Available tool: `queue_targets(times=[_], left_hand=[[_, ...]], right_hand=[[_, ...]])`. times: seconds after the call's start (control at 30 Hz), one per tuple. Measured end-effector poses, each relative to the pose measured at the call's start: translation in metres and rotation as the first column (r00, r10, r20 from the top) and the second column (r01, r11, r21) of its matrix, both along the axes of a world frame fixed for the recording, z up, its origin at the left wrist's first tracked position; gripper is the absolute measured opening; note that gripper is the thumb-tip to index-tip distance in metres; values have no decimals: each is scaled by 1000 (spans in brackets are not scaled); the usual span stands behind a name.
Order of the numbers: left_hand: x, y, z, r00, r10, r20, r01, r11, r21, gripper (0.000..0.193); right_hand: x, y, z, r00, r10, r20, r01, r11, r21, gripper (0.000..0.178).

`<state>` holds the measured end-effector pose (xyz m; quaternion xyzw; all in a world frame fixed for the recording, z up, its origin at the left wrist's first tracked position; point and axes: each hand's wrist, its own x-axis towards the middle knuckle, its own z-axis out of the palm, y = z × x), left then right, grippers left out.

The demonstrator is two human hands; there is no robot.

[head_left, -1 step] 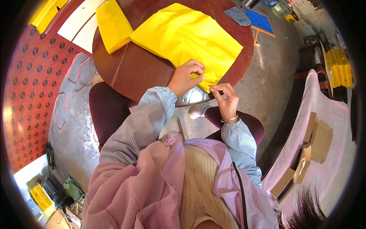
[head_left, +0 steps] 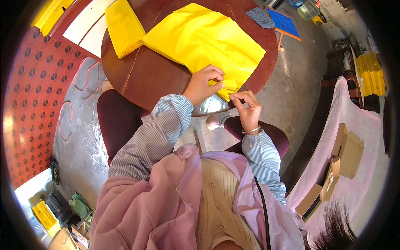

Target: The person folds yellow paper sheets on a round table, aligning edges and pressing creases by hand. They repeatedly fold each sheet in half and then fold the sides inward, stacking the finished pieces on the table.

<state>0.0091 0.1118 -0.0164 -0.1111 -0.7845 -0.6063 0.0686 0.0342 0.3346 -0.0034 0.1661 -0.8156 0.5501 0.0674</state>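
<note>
A large sheet of bright yellow cloth (head_left: 204,37) lies spread over the round brown table (head_left: 150,77), its narrow end gathered into small folds at the near edge. My left hand (head_left: 205,84) is closed on these folds, thumb and fingers curled around the cloth. At the cloth's near corner, just to the right, my right hand (head_left: 248,109) pinches the edge between thumb and forefinger. Whether anything small is also in that pinch cannot be made out. A folded stack of yellow cloth (head_left: 123,29) rests on the table's left side, touching the large sheet's left corner.
A grey rag (head_left: 260,17) lies at the table's far right edge, beside a small blue-topped stool (head_left: 284,23). To the right, open cardboard boxes (head_left: 352,154) lie on a pink-covered surface (head_left: 366,125). More yellow stacks (head_left: 369,74) stand farther right. White scraps (head_left: 96,146) litter the floor at left.
</note>
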Motion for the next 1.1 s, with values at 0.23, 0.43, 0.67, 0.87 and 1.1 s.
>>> queue_targets(times=[0.23, 0.43, 0.67, 0.87, 1.1], left_hand=[[1, -4, 3, 999, -40, 5, 40, 999, -37, 10], [2, -6, 5, 997, -75, 7, 76, 996, -57, 9], [3, -9, 6, 993, -121, -6, 121, 990, -79, 13], [4, -10, 8, 992, -128, 25, 129, 989, -78, 18], [6, -5, 5, 995, -93, -47, 89, 992, -84, 16]], right_hand=[[-2, -1, 0, 995, -32, 97, 40, 996, -82, 8], [-2, -2, -2, 996, -35, 80, 43, 995, -95, 9], [-2, -2, -3, 995, -40, 96, 50, 994, -102, 8], [-2, -3, -2, 997, -54, 53, 57, 997, -57, 9], [-2, -1, -6, 998, -57, 41, 59, 997, -47, 9]])
